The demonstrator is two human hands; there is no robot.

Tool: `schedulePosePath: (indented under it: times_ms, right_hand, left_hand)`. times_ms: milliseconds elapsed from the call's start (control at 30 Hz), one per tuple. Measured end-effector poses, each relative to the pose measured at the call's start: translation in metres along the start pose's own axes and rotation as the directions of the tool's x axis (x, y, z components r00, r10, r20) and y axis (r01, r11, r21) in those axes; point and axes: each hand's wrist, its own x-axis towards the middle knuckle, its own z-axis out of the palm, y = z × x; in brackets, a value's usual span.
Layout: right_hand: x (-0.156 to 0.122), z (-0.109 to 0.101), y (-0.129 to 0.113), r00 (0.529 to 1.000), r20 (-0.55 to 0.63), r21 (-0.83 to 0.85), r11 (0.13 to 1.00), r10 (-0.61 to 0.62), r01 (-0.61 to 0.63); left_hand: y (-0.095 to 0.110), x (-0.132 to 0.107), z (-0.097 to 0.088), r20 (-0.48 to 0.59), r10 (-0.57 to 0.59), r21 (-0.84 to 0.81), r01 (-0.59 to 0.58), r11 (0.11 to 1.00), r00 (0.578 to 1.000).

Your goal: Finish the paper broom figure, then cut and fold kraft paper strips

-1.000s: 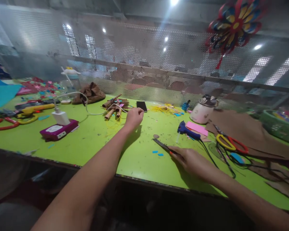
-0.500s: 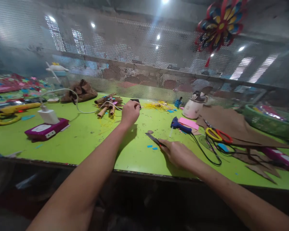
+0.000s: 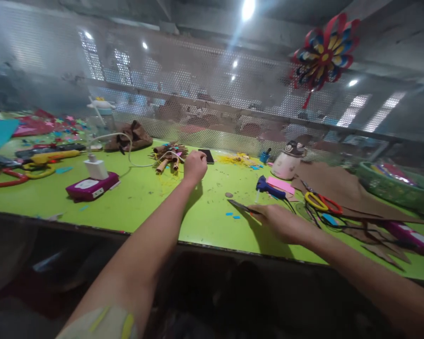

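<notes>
My left hand is closed, fingertips curled together above the green table. Whatever they may pinch is too small to tell. Just behind it lies a flat black phone-like slab, partly covered by the hand. To its left sits a bundle of brown paper rolls with yellow strands. My right hand grips a thin dark tool with a pointed blade, its tip angled left just over the table. Near that tip are small blue paper pieces and a round brownish disc.
A blue glue gun, pink paper and yellow-red scissors lie right. Behind them stands a white pot-shaped container. Brown paper sheets and a green basket are farther right. A purple power strip sits left.
The view has shifted, so the table's things appear farther right. My right hand has raised the bladed tool slightly and turned it flatter. My left hand stays closed beside the black slab.
</notes>
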Motion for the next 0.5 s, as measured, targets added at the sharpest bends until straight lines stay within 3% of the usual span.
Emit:
schedulePosePath:
  times_ms: [133,300,500]
  right_hand:
    - [-0.001,-0.004,0.009,1.000,0.029,-0.005,1.000,-0.008,0.008]
    - [0.015,-0.005,0.002,0.995,0.097,-0.013,1.000,0.012,-0.010]
    - [0.007,0.010,-0.004,0.998,0.010,-0.025,0.997,0.068,-0.068]
  left_hand:
    - [0.005,-0.004,0.005,0.025,0.013,-0.008,-0.013,1.000,1.000]
    - [0.009,-0.006,0.007,0.040,0.024,-0.016,-0.024,1.000,0.999]
    - [0.015,-0.006,0.007,0.022,0.054,-0.052,-0.053,0.997,0.998]
